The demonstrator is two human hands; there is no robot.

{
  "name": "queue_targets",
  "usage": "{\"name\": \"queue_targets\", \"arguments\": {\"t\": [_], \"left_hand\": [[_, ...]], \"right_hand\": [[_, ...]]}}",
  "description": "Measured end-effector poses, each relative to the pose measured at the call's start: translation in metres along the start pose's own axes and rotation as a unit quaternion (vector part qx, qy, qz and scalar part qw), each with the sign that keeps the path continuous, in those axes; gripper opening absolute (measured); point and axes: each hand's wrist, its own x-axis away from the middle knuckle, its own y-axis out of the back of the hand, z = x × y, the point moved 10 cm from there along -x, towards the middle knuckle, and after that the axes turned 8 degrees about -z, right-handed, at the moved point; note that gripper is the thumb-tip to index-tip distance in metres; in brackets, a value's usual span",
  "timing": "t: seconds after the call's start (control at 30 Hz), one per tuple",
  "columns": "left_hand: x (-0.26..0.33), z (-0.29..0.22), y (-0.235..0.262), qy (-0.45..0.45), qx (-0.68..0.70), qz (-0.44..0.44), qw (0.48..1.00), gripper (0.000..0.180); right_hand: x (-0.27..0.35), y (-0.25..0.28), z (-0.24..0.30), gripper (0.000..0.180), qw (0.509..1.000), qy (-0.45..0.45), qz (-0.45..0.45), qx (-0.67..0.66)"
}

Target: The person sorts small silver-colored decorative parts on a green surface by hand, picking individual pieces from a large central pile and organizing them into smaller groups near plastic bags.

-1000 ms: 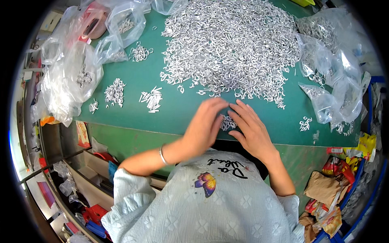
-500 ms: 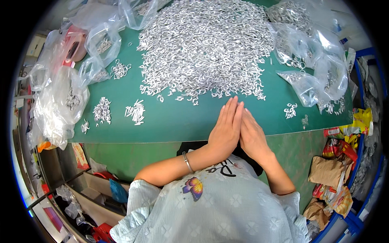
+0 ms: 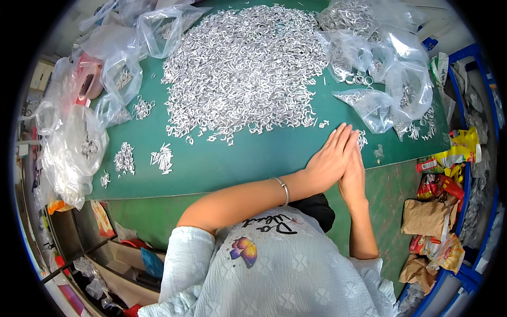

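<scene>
"Silver-coloured pieces, large heap (image 3: pixel 245 68): location?"

"Upper middle of the green tabletop (image 3: pixel 237 158), spread wide, one lot."

"Hands?"

"Left hand (image 3: pixel 328 164), one, with metal bangle (image 3: pixel 285 190) at my wrist. Right hand (image 3: pixel 354 174), one. Laid together side by side, fingers straight, neither clenched. Whether pieces lie between or beneath them, I cannot tell."

"Small cluster (image 3: pixel 362 140) of pieces?"

"One, toward the table's right, just beyond my right fingers and partly hidden by them; contact not clear."

"Changes against earlier entries?"

"Entry of one second ago: my hands arch around a few pieces in plain sight. Half a second ago: joined, well left of the small cluster, those few pieces covered from view. Present entry: joined as before, moved right along the tabletop, now beside the cluster."

"Unchanged stock?"

"Pile of short rods (image 3: pixel 162 157), left side. Clear plastic bags (image 3: pixel 376 113) with metal parts inside, right side."
</scene>
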Motion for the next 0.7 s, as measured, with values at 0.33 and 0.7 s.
{"name": "queue_targets", "arguments": {"t": [0.33,0.7], "left_hand": [[-0.012,0.020,0.055,0.016,0.053,-0.063,0.996,0.060],[0.015,0.055,0.067,-0.102,-0.168,0.042,0.980,0.034]], "right_hand": [[-0.014,0.027,0.024,0.040,0.995,0.070,-0.069,-0.021],[-0.030,0.021,-0.006,0.018,0.990,0.069,-0.109,0.053]]}}
